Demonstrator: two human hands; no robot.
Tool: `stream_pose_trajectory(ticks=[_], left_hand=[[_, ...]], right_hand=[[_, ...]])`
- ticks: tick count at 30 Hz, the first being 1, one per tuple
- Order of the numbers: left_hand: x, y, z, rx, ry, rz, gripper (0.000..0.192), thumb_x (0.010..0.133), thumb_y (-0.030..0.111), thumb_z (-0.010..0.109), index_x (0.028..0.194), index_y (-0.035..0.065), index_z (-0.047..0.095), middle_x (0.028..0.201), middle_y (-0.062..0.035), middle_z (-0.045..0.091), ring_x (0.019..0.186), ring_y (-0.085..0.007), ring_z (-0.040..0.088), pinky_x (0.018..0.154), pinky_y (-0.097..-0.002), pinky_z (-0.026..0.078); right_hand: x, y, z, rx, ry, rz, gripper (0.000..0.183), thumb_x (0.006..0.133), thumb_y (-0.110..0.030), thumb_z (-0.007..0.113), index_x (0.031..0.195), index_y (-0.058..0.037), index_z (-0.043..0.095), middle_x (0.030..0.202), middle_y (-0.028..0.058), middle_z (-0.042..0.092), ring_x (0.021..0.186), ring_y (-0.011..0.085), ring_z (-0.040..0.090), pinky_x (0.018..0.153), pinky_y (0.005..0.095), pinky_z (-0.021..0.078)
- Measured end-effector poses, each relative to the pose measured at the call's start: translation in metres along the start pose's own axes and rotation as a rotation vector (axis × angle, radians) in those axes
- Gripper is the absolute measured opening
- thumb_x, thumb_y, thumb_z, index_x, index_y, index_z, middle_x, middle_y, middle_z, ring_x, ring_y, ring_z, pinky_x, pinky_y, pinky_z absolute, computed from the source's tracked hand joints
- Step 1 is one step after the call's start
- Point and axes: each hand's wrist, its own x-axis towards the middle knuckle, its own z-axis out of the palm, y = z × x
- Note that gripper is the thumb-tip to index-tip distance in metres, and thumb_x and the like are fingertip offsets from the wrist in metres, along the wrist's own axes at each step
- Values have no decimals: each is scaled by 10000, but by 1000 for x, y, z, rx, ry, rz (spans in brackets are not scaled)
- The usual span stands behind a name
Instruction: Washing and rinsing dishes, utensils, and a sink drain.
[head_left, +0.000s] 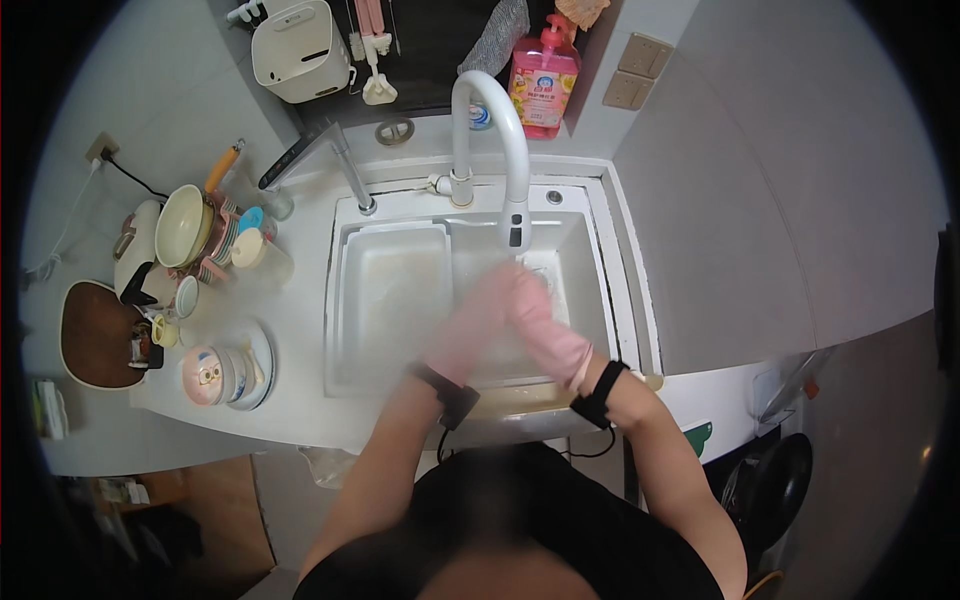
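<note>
Both of my hands wear pink gloves and meet over the white sink (585, 300), just below the white faucet's spray head (515, 229). My left hand (480, 315) comes in from the lower left and looks hazy. My right hand (541, 322) lies against it at the fingertips. Blur and haze hide the fingers, so whether anything is between them cannot be told. A white rectangular basin (397, 292) sits in the left part of the sink. Black bands with cables circle both wrists.
Stacked bowls (206, 375) on a plate (262, 367) stand on the left counter, with a pan (180, 225) and cups behind. A second, slim tap (352, 169) rises at the sink's back left. A pink soap bottle (544, 94) stands behind the faucet. A wall bounds the right side.
</note>
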Motion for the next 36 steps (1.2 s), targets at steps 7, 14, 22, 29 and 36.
stream_pose_trajectory(ticks=[7, 14, 22, 29, 36], left_hand=[[3, -64, 18, 241, 13, 74, 269, 867, 165, 490, 1088, 14, 511, 956, -152, 569, 900, -230, 547, 794, -331, 442], [8, -127, 15, -209, 130, -90, 237, 873, 168, 475, 1035, 1, 523, 1007, -189, 584, 963, -308, 551, 771, -362, 431], [10, 18, -4, 207, -229, -264, 440, 901, 186, 476, 1272, -17, 356, 1285, -138, 464, 1176, -206, 457, 969, -302, 359], [28, -144, -10, -392, 96, -263, 241, 895, 192, 509, 1077, 39, 466, 978, -19, 505, 852, -105, 533, 706, -263, 443], [37, -42, -8, 13, -235, -449, 357, 912, 252, 482, 1178, 25, 409, 1078, -67, 524, 1018, -179, 535, 850, -333, 438]], right_hand=[[5, -14, -29, -276, -244, -42, 237, 867, -208, 484, 964, -52, 634, 928, 165, 651, 859, 331, 633, 734, 401, 519], [17, 5, 1, 66, -156, 82, 288, 841, -319, 542, 943, -73, 651, 975, 162, 646, 896, 348, 625, 751, 393, 510], [10, 14, -60, 510, -208, 178, 309, 985, -328, 344, 894, -77, 499, 741, 9, 538, 662, 108, 485, 609, 279, 402], [18, 14, -76, 354, -215, -95, 275, 975, -261, 341, 1123, -65, 465, 976, 59, 502, 907, 165, 465, 789, 280, 377], [-12, -40, -143, 401, -467, 32, 374, 918, -187, 408, 1261, -39, 427, 1127, 123, 547, 1011, 248, 530, 858, 317, 412]])
